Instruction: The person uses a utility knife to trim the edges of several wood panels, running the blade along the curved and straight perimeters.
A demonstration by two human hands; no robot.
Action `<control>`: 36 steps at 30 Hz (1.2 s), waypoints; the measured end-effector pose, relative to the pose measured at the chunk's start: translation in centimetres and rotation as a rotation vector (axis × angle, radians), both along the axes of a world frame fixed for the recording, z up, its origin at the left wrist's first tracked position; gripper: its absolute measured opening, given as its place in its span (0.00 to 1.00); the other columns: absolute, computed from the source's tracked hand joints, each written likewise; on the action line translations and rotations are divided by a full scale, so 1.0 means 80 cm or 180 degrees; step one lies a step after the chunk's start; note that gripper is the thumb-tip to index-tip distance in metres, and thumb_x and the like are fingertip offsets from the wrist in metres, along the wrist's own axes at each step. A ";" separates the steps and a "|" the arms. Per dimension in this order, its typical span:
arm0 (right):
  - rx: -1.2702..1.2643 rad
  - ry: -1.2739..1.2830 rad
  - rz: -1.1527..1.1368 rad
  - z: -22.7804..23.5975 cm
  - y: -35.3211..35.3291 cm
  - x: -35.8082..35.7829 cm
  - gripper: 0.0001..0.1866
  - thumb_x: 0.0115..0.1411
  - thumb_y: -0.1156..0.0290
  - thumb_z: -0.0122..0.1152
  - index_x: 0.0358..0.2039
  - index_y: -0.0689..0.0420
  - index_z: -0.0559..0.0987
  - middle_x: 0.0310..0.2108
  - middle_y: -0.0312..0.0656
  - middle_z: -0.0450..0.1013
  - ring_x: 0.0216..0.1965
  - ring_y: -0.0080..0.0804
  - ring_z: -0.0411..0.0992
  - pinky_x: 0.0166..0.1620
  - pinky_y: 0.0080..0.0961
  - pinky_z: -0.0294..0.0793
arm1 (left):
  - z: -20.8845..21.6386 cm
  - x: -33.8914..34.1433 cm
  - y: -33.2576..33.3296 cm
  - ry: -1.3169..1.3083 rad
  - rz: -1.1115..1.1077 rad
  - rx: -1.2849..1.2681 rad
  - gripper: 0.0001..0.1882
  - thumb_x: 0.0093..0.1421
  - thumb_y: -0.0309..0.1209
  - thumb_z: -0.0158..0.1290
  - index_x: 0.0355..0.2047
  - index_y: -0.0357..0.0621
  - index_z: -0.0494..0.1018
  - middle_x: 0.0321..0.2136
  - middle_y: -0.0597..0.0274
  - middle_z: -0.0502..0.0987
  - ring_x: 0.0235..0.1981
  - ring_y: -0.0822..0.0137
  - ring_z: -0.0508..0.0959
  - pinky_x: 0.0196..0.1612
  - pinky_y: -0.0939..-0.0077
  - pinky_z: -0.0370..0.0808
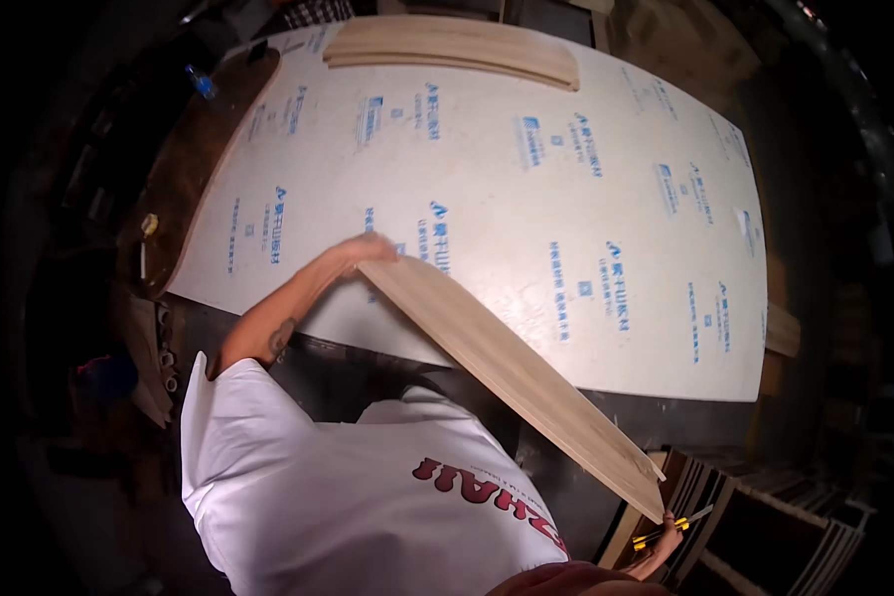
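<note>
Diagonally across the near edge of the big pale sheet [586, 199] runs a long, thin wooden strip [512, 363], light and straight-grained, its axis going from far left to near right. The left hand [368, 248] grips its far end over the sheet; the right hand [663, 546], also pinching a yellow pencil [670, 526], supports the near end.

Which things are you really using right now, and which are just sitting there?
In use:
- long wooden strip, held by left hand and right hand
- yellow pencil in right hand
- big white board underneath

Lying about:
- stacked wood strips
- dark panels standing below
</note>
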State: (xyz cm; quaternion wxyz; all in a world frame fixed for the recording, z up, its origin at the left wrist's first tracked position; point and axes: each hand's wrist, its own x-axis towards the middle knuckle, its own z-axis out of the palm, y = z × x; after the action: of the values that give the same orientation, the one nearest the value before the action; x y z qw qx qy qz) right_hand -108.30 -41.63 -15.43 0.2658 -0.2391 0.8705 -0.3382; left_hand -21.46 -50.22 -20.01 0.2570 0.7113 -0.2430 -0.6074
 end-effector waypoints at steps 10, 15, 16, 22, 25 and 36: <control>-0.0132 -0.0457 -0.0122 0.066 0.219 0.315 0.12 0.55 0.66 0.74 0.28 0.59 0.79 0.21 0.35 0.73 0.20 0.31 0.72 0.27 0.29 0.72 | -0.022 0.308 0.092 0.0665 0.0243 -0.0121 0.11 0.53 0.37 0.62 0.31 0.42 0.82 0.36 0.60 0.82 0.35 0.65 0.79 0.39 0.74 0.75; 0.0040 -0.0426 -0.0008 0.075 0.237 0.470 0.12 0.61 0.66 0.70 0.28 0.60 0.80 0.23 0.33 0.72 0.24 0.25 0.71 0.29 0.25 0.69 | -0.016 0.452 0.111 0.0282 0.0468 -0.0074 0.13 0.56 0.43 0.57 0.26 0.47 0.80 0.22 0.60 0.79 0.20 0.70 0.74 0.21 0.79 0.70; 0.0000 -0.0520 0.0086 0.074 0.244 0.496 0.11 0.61 0.66 0.70 0.28 0.60 0.80 0.23 0.33 0.72 0.23 0.24 0.71 0.28 0.26 0.69 | -0.014 0.462 0.118 0.0101 0.0936 -0.0279 0.15 0.56 0.44 0.55 0.23 0.46 0.78 0.19 0.59 0.77 0.13 0.71 0.70 0.14 0.80 0.66; 0.0142 -0.0478 0.0068 0.055 0.252 0.564 0.16 0.64 0.61 0.67 0.31 0.62 0.77 0.23 0.40 0.74 0.22 0.30 0.72 0.27 0.31 0.72 | -0.006 0.485 0.039 0.0196 0.0731 0.0122 0.23 0.63 0.49 0.48 0.25 0.41 0.76 0.14 0.58 0.75 0.08 0.73 0.70 0.06 0.87 0.60; -0.0162 -0.0404 0.0246 0.037 0.214 0.577 0.20 0.65 0.55 0.66 0.30 0.61 0.76 0.21 0.41 0.74 0.20 0.31 0.73 0.27 0.30 0.72 | 0.010 0.488 0.006 0.0442 0.0963 -0.0213 0.28 0.66 0.57 0.44 0.36 0.42 0.74 0.17 0.57 0.76 0.11 0.70 0.75 0.07 0.85 0.67; -0.0067 -0.1953 -0.0132 -0.108 0.080 0.550 0.13 0.65 0.63 0.66 0.33 0.61 0.77 0.25 0.36 0.72 0.23 0.28 0.73 0.28 0.28 0.78 | -0.135 0.439 -0.112 -0.0620 0.1059 0.0248 0.30 0.69 0.64 0.42 0.40 0.53 0.77 0.18 0.66 0.71 0.10 0.65 0.64 0.14 0.69 0.67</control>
State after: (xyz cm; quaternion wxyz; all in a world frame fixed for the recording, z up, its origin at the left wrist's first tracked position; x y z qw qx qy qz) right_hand -64.32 -35.22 -24.11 0.5068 -0.1107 0.7508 -0.4090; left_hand 13.63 -59.18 -30.83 0.3014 0.8065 -0.1221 -0.4938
